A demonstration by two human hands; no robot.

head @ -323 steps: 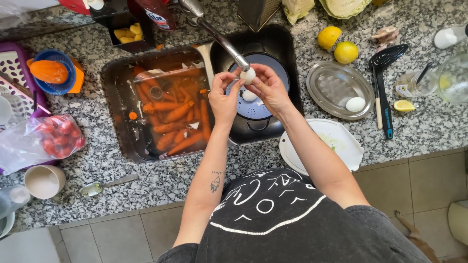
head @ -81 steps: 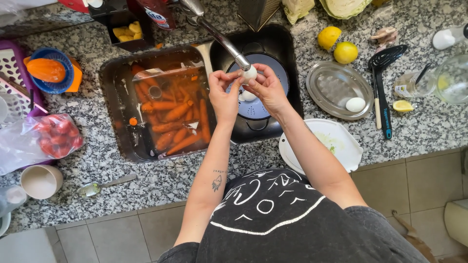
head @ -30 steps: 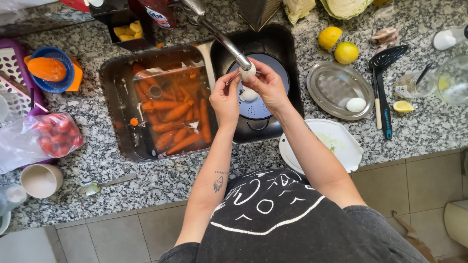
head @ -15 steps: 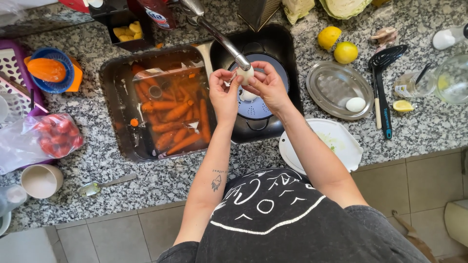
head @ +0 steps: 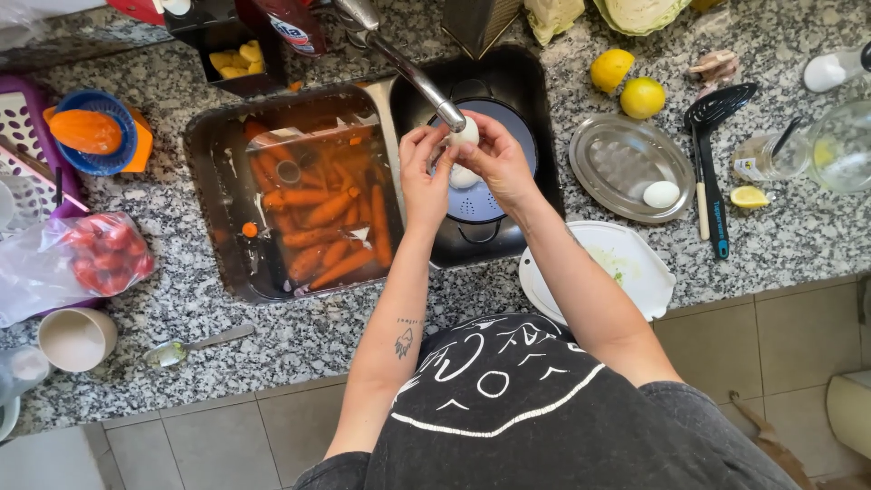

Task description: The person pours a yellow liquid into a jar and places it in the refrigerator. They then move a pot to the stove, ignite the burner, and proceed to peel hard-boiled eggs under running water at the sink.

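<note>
Little has shifted since half a second ago: the egg [head: 464,133] is kept under the tap [head: 413,73], above the pan [head: 476,177] in the sink [head: 535,136]. It is pinched between the fingertips of the left hand [head: 423,168] and the right hand [head: 494,159], both closed on it. A wet, half-peeled egg could be squeezed out and dropped, or gouged by a thumbnail. Both forearms are stretched forward, wrists bent inward, fingers curled.

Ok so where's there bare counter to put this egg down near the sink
The granite front edge between the spoon and the white plate is bare. The metal tray has room beside the egg already on it. Left of the sink it is crowded: bagged tomatoes, cup, juicer.
</note>
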